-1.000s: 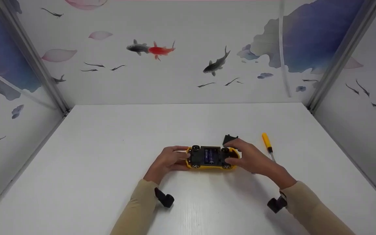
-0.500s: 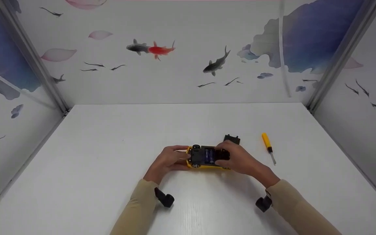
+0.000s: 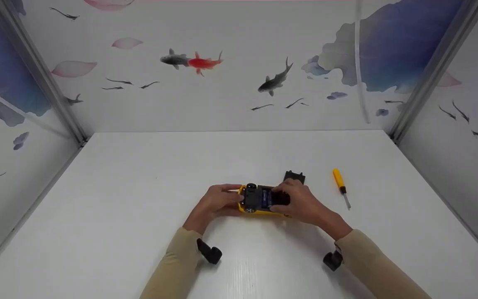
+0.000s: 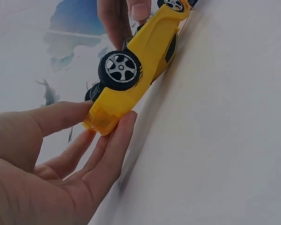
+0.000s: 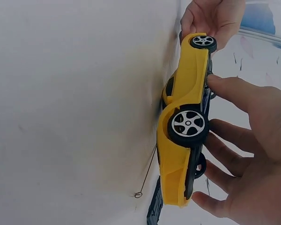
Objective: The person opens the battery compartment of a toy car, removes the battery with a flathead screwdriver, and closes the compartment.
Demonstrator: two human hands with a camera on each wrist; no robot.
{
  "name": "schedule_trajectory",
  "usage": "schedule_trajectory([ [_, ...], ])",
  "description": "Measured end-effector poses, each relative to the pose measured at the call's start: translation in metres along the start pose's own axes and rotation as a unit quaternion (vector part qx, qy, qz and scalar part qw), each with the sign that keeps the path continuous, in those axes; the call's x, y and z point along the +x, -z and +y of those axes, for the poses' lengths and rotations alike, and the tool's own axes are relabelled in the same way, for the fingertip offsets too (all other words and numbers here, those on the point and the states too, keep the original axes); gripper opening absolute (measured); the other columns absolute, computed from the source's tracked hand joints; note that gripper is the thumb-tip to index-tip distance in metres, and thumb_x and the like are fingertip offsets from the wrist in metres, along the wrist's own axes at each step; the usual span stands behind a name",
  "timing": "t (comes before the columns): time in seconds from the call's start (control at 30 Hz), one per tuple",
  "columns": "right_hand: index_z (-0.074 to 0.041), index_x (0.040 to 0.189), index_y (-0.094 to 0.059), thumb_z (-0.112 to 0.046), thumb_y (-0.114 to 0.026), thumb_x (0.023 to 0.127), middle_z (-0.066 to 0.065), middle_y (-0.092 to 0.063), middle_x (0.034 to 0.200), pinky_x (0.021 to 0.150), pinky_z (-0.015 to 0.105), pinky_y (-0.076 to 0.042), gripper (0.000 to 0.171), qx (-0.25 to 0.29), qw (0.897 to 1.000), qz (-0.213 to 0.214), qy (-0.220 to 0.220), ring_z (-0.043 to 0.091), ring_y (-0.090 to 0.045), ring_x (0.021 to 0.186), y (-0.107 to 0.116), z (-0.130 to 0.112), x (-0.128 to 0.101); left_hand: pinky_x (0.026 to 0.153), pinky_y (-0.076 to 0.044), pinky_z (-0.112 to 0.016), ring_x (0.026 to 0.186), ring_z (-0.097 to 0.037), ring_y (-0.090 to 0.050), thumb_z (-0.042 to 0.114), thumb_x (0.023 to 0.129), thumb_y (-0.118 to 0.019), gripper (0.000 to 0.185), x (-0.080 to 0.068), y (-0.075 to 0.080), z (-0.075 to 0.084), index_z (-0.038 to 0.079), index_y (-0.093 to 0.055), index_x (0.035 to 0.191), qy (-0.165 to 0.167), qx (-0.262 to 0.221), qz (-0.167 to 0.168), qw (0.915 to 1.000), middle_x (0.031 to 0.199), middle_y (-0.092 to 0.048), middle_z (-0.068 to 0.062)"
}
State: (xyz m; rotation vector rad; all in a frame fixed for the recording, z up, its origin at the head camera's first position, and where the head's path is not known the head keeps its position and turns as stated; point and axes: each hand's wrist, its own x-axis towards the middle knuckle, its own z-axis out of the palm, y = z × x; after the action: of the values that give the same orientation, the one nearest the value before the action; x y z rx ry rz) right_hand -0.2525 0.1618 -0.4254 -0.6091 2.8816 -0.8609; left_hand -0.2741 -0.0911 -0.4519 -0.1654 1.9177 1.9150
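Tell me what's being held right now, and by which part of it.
A yellow toy car, underside up, is held by its end on the person's left, in the left hand. The right hand touches its underside.

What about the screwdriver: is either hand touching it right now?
No: the screwdriver lies on the table, apart from the left hand and the right hand, both at the toy car.

PLACE: looked like a work booth | smooth white table (image 3: pixel 139 166) stood among fish-printed white panels (image 3: pixel 239 87) | straight grey metal posts (image 3: pixel 40 68) framed it
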Motion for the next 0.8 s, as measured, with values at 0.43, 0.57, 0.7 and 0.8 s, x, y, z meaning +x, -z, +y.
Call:
schedule_trajectory([
  [0.43, -0.011, 0.129, -0.067, -0.031, -0.077, 0.089, 0.012, -0.058, 0.124, 0.100, 0.052, -0.049, 0.046, -0.003, 1.000, -0.026, -0.014, 0.029, -0.049, 0.115, 0.0012, 0.0015, 0.0050, 0.083, -0.062, -0.036, 0.103, -0.027, -0.071, 0.006, 0.088, -0.072, 0.051, 0.0014, -0.0011, -0.0006, 0.008, -0.061, 0.137, -0.026, 0.034, 0.010, 0.9991, 0.134, -0.062, -0.019],
  [0.57, -0.011, 0.127, -0.067, -0.028, -0.079, 0.087, 0.011, -0.057, 0.122, 0.099, 0.050, -0.052, 0.045, 0.016, 0.999, -0.026, -0.021, 0.028, -0.050, 0.114, 0.0007, 0.0020, 0.0060, 0.084, -0.062, -0.037, 0.106, -0.028, -0.070, 0.005, 0.088, -0.072, 0.051, 0.0000, -0.0015, -0.0003, 0.008, -0.061, 0.138, -0.027, 0.032, 0.010, 0.9991, 0.135, -0.062, -0.019],
  [0.7, -0.008, 0.121, -0.068, -0.024, -0.080, 0.085, 0.011, -0.058, 0.118, 0.096, 0.047, -0.054, 0.042, 0.034, 0.999, -0.019, -0.015, 0.027, -0.052, 0.111, 0.0002, 0.0028, 0.0078, 0.087, -0.061, -0.037, 0.110, -0.028, -0.069, 0.006, 0.088, -0.072, 0.051, -0.0006, -0.0017, -0.0007, 0.008, -0.061, 0.137, -0.036, 0.047, 0.011, 0.9982, 0.134, -0.063, -0.019],
  [0.8, -0.006, 0.119, -0.068, -0.023, -0.080, 0.084, 0.011, -0.059, 0.116, 0.095, 0.047, -0.054, 0.041, 0.038, 0.999, -0.015, -0.012, 0.027, -0.052, 0.110, 0.0000, 0.0026, 0.0088, 0.088, -0.061, -0.036, 0.112, -0.027, -0.069, 0.007, 0.088, -0.073, 0.050, 0.0002, -0.0017, -0.0019, 0.007, -0.061, 0.137, -0.038, 0.058, 0.010, 0.9975, 0.134, -0.064, -0.018],
])
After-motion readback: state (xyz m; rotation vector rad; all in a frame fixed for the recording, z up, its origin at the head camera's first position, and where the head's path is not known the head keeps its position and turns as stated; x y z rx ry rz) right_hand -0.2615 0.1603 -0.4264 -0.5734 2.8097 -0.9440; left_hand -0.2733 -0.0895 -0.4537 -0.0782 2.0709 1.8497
